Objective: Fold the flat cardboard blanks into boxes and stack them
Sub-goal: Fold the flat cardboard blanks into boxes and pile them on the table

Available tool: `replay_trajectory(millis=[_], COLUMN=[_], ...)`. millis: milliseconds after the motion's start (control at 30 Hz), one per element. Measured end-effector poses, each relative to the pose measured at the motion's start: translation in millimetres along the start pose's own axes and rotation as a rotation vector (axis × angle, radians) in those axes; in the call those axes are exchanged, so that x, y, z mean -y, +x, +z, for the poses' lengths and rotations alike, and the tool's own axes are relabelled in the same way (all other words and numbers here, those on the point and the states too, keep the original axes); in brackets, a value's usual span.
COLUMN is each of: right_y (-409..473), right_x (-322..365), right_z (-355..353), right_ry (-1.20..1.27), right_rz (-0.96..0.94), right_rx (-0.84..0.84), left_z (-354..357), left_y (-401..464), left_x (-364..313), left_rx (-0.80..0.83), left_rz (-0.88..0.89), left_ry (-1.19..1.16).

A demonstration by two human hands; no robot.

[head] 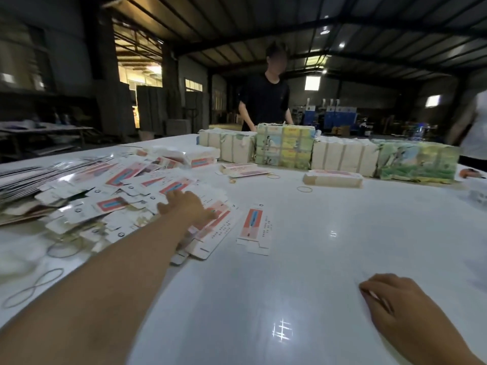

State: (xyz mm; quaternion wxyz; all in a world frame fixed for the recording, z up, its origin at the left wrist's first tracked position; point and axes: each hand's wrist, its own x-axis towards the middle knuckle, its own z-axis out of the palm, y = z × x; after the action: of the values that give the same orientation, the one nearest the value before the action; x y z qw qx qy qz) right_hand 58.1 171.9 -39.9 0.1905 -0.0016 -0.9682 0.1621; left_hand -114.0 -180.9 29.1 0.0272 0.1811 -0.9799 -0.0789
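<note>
My right hand [395,301] lies nearest, resting on the white tabletop [303,259] by its near right edge, fingers loosely bent, holding nothing. My left hand [184,206] reaches out flat, fingers spread, pressing on the heap of flat blanks [126,191] at the left side. One single blank [254,227] lies just right of it. Bundled stacks [342,156] line the far edge.
</note>
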Motion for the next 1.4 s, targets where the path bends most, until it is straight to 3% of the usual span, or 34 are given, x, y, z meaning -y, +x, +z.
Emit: replay_trajectory(millis=[100,333,400,467,567,733,867,933,1033,1133,1167,1267,1400], right_y=[1,0,0,1,1,3,5,4,4,7,7,1,-5], right_x=[1,2,3,2,1,0,-3,-3,-8,-15,-18,-12,-5], right_z=[2,2,1,0,-1,-1,-2,-7,-22,-40,-43,-42,-38], right_ry=[0.010,0.012,0.010,-0.013,-0.030,-0.048,-0.042,0.168,0.812,1.441,1.506,1.308,1.205], right_rz=[-0.006,-0.037,-0.057,-0.064,-0.078,-0.088,-0.086,0.021,0.397,0.717,0.742,0.568,0.411], right_rx=[-0.027,-0.067,-0.075,-0.055,-0.028,0.020,0.088,0.059,-0.111,-0.200,-0.169,-0.031,-0.049], left_z=[9,1,-1,-2,-8,-17,3,18,42,51,52,49,52], left_y=[19,41,36,22,4,-46,-106,-130,-152,-160,-161,-167,-184], left_x=[14,16,15,6,-14,-60,-96,-106,-109,-104,-102,-98,-107], left_rx=[0.018,0.053,-0.040,-0.203,-0.317,-0.070,0.157,0.241,0.320,0.327,0.323,0.286,-0.088], left_rz=[-0.040,-0.076,-0.091,-0.075,0.092,0.396,0.582,0.636,0.659,0.718,0.740,0.788,0.984], left_ry=[0.063,-0.156,-0.174,-0.036,-0.015,-0.634,-0.845,-0.897,-0.923,-0.804,-0.773,-0.674,-0.296])
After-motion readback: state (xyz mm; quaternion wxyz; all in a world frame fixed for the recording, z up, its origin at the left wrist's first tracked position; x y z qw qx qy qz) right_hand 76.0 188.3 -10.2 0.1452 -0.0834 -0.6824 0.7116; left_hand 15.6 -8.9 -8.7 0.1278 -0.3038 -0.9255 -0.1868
